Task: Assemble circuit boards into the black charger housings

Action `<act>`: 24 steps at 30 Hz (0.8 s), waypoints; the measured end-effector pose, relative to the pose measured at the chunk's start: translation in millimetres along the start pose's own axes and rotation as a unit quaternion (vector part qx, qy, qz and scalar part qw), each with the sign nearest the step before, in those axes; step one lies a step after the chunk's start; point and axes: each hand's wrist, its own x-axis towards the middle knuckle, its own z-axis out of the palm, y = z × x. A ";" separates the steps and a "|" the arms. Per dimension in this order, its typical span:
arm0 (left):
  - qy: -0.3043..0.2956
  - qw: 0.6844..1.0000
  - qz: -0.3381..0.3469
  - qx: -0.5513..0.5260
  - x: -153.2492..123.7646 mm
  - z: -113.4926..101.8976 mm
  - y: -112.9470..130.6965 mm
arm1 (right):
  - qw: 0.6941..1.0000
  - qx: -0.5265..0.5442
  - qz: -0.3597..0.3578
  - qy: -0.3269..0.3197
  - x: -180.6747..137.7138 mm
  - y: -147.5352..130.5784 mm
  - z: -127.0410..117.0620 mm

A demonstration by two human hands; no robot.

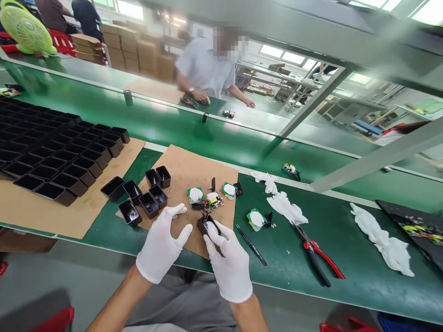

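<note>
My right hand point(229, 258), in a white glove, grips a small black plastic housing point(203, 227) above the cardboard sheet's near edge; wires and dark parts show at its opening. My left hand point(162, 242), gloved too, is beside it with thumb and fingers apart and nothing between them. Just beyond the housing lie a circuit board with a white pad point(195, 195), a board with yellow parts point(215, 200) and another padded board point(229, 190). Several black housings point(148, 205) stand left of my left hand. Black tweezers point(252, 245) lie right of my right hand.
Rows of black housings point(69, 161) fill the left cardboard. Red-and-black pliers point(316, 253), a padded board point(256, 219) and crumpled white gloves point(382, 240) lie rightward on the green table. A sunken green channel point(166, 122) runs beyond; a person point(207, 64) sits across it. A metal post point(377, 159) slants at right.
</note>
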 end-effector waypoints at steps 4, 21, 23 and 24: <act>0.012 1.000 -0.001 -0.017 1.4 -1.5 -2.1 | 1.000 0.015 0.014 0.008 5.9 -1.4 1.3; 0.003 0.999 -0.010 -0.043 -0.7 0.6 -8.7 | 1.000 -0.005 0.021 -0.012 1.7 1.7 9.1; 0.007 0.999 -0.010 -0.044 -1.6 0.8 -8.5 | 1.000 0.007 0.018 -0.008 0.6 1.5 7.2; 0.010 0.999 -0.009 -0.045 -2.1 0.9 -8.3 | 1.000 0.015 0.017 -0.004 0.3 1.3 5.8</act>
